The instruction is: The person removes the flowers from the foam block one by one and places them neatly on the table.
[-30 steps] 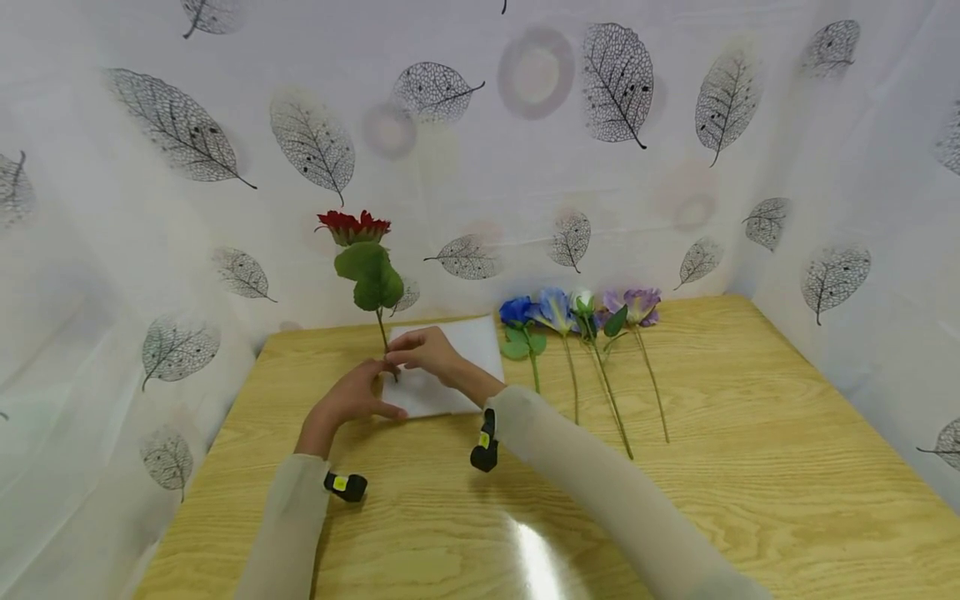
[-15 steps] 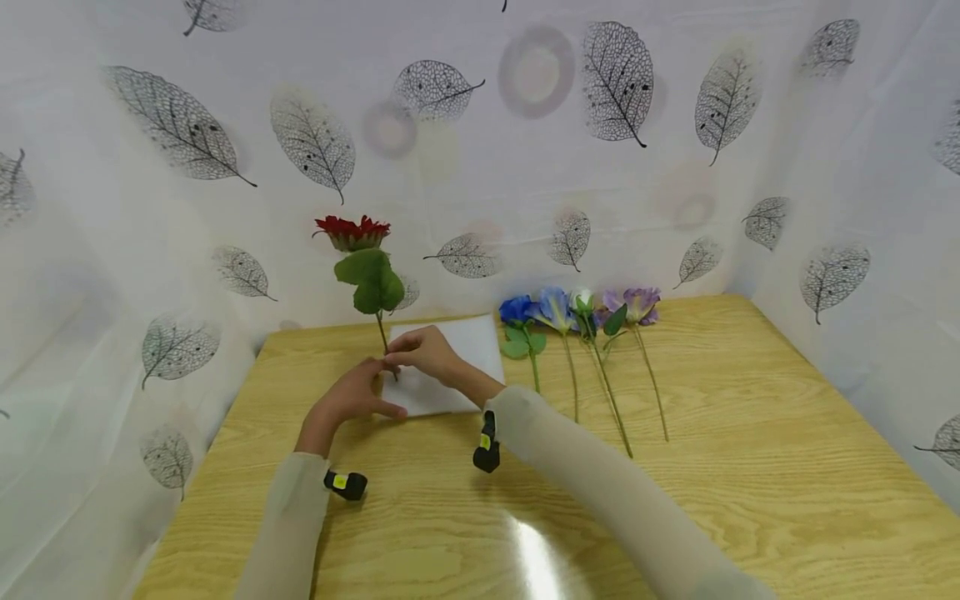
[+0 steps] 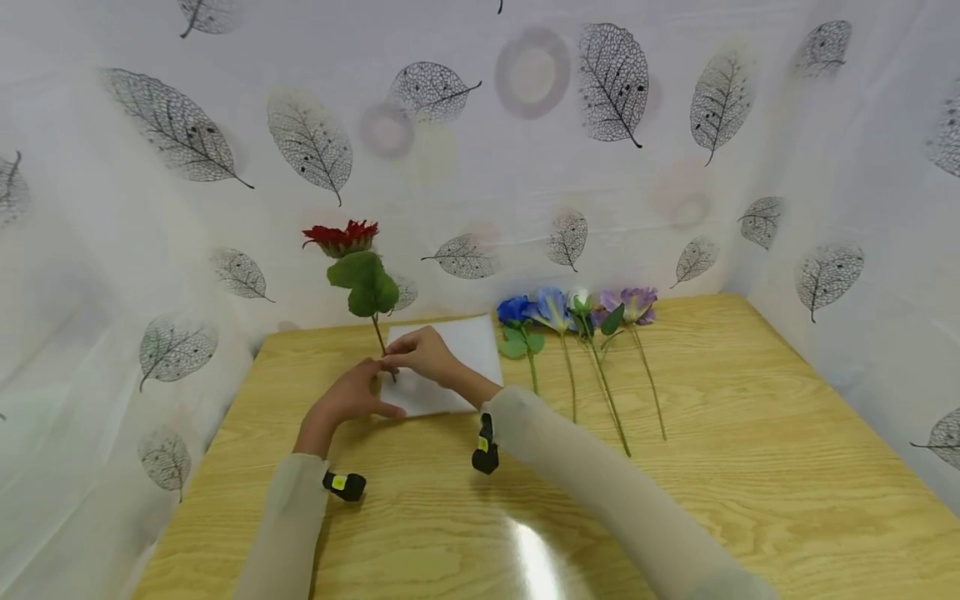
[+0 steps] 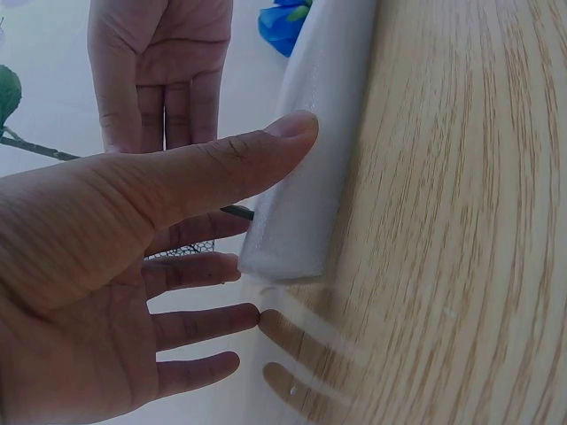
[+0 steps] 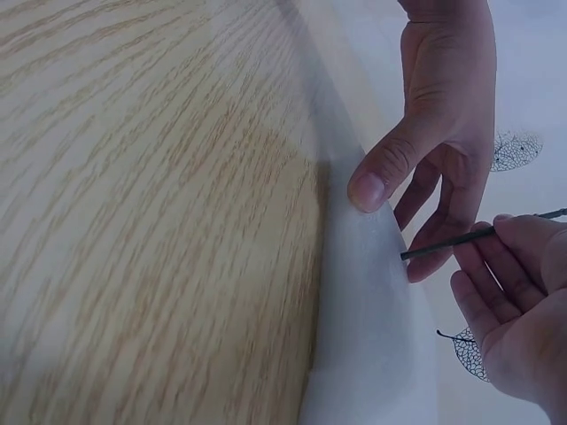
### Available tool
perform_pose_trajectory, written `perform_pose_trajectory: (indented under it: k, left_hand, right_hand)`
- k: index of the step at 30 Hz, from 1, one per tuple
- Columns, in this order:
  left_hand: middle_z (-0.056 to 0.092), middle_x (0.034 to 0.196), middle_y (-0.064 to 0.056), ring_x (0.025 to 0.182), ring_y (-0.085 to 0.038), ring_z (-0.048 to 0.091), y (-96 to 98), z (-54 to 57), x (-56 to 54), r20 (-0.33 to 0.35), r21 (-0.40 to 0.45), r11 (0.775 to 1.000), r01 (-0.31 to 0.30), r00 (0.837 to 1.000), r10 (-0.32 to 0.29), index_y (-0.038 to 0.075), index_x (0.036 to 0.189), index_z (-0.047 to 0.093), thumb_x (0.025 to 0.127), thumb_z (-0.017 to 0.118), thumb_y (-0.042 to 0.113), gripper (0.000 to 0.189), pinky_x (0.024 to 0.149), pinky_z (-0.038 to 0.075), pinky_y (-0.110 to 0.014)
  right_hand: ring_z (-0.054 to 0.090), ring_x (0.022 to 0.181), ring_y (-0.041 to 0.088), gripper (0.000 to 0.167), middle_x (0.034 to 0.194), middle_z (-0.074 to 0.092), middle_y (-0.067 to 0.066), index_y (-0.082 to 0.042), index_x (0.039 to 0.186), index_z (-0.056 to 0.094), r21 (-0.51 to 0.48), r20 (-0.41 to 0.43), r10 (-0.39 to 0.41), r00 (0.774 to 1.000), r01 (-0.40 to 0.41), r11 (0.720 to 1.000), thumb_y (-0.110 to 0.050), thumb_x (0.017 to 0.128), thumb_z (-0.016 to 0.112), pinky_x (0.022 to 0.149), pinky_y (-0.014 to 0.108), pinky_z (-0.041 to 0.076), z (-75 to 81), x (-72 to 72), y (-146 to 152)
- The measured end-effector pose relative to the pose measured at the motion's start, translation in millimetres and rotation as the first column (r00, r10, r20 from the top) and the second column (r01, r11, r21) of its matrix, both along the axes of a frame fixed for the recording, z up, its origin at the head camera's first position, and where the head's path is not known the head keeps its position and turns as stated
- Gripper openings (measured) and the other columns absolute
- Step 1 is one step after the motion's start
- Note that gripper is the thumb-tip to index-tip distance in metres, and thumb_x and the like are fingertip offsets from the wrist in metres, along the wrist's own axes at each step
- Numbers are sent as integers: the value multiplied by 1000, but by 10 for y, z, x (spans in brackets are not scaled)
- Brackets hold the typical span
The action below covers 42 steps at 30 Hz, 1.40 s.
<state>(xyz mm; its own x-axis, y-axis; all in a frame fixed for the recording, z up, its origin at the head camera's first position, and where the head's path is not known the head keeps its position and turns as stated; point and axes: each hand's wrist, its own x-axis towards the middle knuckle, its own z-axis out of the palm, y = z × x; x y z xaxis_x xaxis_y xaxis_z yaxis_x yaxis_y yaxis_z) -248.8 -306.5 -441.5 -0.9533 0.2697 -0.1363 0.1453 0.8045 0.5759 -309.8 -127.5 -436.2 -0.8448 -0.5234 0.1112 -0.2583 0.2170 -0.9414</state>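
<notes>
An artificial red flower (image 3: 341, 239) with green leaves stands nearly upright, its head tilted slightly left. My right hand (image 3: 431, 354) pinches its thin stem (image 5: 452, 242) low down, between thumb and fingers. The lower end of the stem reaches the white foam block (image 3: 476, 346) at its left part; whether it goes in is unclear. At the block's left front corner, my left hand (image 3: 352, 396) rests its thumb on the front face. Its other fingers extend fairly straight, the index close to the stem end, as the left wrist view shows.
To the right of the foam lie a dark blue flower (image 3: 513, 310), a light blue flower (image 3: 553, 310), a white flower (image 3: 581, 302) and a purple flower (image 3: 637, 306). They rest on the wooden table (image 3: 720, 467), with a leaf-patterned curtain (image 3: 480, 183) behind.
The red flower's head has dropped a little and leaned slightly to the left. Both hands keep almost the same places at the foam block, and the flowers lying down have not moved.
</notes>
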Motion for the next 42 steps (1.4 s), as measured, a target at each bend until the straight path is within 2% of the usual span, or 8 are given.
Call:
perform_pose_trajectory:
  k: [5,11,19,23,33,37,42]
  left_hand:
    - [48,148,-29,140,-50,43,7,3,-1,-3,4,1000,1,1000,-1,-4,145,48,79,89,38,87,113,37,-64]
    - [45,151,-30,141,-50,41,0,-15,-5,5,-6,1000,-12,1000,12,-3,145,48,79,89,40,89,113,38,-64]
    - [52,144,-26,140,-49,43,6,-26,0,-10,11,1000,-1,1000,1,-1,142,52,78,89,39,84,113,38,-64]
    - [52,145,-27,140,-49,43,3,-41,-6,-5,7,1000,-5,1000,5,-2,144,50,78,89,39,86,114,38,-63]
    - [51,145,-28,136,-48,47,4,-29,-17,-26,-16,1000,14,1000,-14,2,139,56,77,90,39,79,111,41,-62]
    - [49,148,-29,138,-49,46,3,-23,-14,-29,-22,1000,13,999,-13,2,140,55,77,90,40,81,111,40,-63]
    - [52,144,-28,135,-47,49,4,-22,-6,-41,-19,1000,10,999,-11,2,138,57,75,91,40,81,111,41,-61]
  right_hand:
    - [74,98,23,21,105,78,17,2,107,78,-2,-19,-11,1000,11,1000,-12,91,77,76,17,55,-8,-4,-12]
    - [75,97,24,21,104,78,17,3,105,79,-31,-5,-8,1000,8,999,-11,90,79,77,18,55,0,3,-4]
    - [73,100,20,21,105,78,16,2,106,79,-21,11,-1,1000,1,1000,-11,89,79,80,19,55,37,33,37]
    - [73,103,22,21,106,78,17,4,107,77,-29,21,3,1000,-3,1000,-9,90,77,81,19,56,56,32,44]
    - [72,110,27,23,111,76,19,5,111,75,-25,2,25,1000,-25,999,-8,93,74,88,23,57,184,23,68]
    - [72,109,25,22,110,77,18,5,112,76,-17,-4,38,999,-38,999,-8,93,74,88,24,58,232,29,114]
    - [74,103,26,21,109,77,20,5,110,76,-8,-30,59,998,-59,998,-7,93,73,86,23,57,288,23,185]
